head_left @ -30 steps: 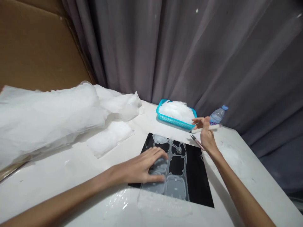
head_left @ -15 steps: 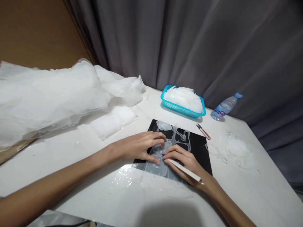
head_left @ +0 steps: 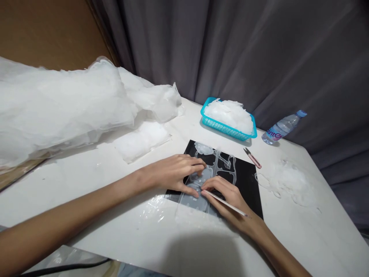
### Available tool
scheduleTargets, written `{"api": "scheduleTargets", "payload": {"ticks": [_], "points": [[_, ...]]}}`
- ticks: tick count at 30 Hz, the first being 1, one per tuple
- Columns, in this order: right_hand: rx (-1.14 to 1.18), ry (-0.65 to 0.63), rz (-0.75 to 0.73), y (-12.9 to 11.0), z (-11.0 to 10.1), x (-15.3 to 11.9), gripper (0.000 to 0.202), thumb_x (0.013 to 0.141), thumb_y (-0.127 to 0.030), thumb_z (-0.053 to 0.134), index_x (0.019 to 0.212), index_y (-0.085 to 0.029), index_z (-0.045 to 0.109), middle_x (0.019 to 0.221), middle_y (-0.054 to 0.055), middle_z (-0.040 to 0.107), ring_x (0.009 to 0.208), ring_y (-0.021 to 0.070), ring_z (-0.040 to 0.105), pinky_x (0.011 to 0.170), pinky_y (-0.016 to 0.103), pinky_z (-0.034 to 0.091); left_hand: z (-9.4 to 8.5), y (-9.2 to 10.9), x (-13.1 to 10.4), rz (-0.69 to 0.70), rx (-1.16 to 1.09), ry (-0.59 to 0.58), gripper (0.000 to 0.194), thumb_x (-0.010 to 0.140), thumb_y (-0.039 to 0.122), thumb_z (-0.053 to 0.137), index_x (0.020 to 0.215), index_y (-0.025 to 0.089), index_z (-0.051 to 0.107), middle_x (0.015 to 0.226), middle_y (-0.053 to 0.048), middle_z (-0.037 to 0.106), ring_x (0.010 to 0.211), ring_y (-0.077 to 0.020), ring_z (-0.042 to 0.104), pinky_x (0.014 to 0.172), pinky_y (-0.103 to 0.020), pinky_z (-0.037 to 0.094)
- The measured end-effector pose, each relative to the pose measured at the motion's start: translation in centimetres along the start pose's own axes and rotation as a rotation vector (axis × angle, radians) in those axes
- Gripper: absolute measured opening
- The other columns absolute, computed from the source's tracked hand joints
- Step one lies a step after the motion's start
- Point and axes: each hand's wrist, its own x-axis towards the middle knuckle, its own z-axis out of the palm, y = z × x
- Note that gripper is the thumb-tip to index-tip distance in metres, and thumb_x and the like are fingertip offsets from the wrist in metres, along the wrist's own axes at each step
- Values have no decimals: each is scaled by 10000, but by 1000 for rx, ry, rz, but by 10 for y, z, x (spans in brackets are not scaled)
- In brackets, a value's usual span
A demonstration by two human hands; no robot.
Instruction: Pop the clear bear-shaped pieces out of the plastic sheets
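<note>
A translucent moulded plastic sheet [head_left: 198,204] with rounded panels and small round bumps lies over a black mat [head_left: 248,184] on the white table. My left hand [head_left: 178,173] rests on the sheet, thumb and fingers apart, holding nothing. Close to its thumb, my right hand [head_left: 227,196] pinches a slim white pen-like tool [head_left: 227,202] and leans on the sheet. The tool's tip is hidden at my fingertips, so its exact kind does not show. Beyond my hands, cut-out openings [head_left: 225,165] in the sheet show the black mat beneath.
A blue basket [head_left: 227,132] full of white translucent pieces stands at the back. Pink-handled thread snips [head_left: 253,158] and a tilted-looking water bottle [head_left: 284,127] are to its right. Clear scraps [head_left: 291,181] lie at right. Big white bags [head_left: 66,100] and a smaller packet [head_left: 144,141] occupy the left.
The view has shifted slightly. The white tool has turned in my right hand, showing a thinner side. My left hand stays spread on the sheet.
</note>
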Motion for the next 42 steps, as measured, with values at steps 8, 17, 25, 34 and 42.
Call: {"api": "scheduleTargets", "payload": {"ticks": [8, 17, 25, 34, 42], "points": [[-83, 8, -62, 1, 4, 1, 84, 1076, -235, 566, 1083, -233, 649, 1064, 39, 694, 1041, 191, 653, 955, 337, 517, 1, 3, 1, 93, 197, 56, 504, 910, 634, 720, 1033, 146, 745, 1413, -176, 680, 1168, -356, 719, 968, -436, 536], [-296, -5, -197, 4, 4, -1, 144, 1086, -158, 478, 1115, -198, 614, 1046, 83, 695, 981, 220, 652, 896, 379, 542, 3, 10, -3, -19, 91, -8, 475, 909, 593, 732, 1101, 158, 736, 1537, -159, 591, 1184, -333, 733, 815, -340, 576], [-98, 10, -52, -3, -6, -8, 97, 1078, -218, 549, 1116, -235, 637, 1099, 48, 694, 1040, 187, 674, 940, 322, 529, 2, 10, -5, -49, 42, -21, 588, 910, 606, 732, 1313, 181, 682, 1592, -156, 525, 1284, -350, 676, 891, -363, 572], [-267, 42, -207, 3, 4, -3, 122, 1073, -170, 538, 1134, -197, 640, 1065, 76, 715, 1001, 202, 680, 908, 353, 566, 2, 10, -3, -45, 69, -35, 569, 906, 590, 751, 1277, 161, 701, 1575, -154, 551, 1342, -344, 634, 951, -357, 554], [-636, 83, -390, 19, 17, -4, 171, 1068, -130, 517, 1176, -160, 646, 1057, 100, 725, 916, 210, 674, 812, 338, 580, 3, 9, -3, -51, 73, -56, 591, 909, 597, 746, 1312, 171, 676, 1582, -145, 545, 1429, -356, 553, 1039, -373, 517]]}}
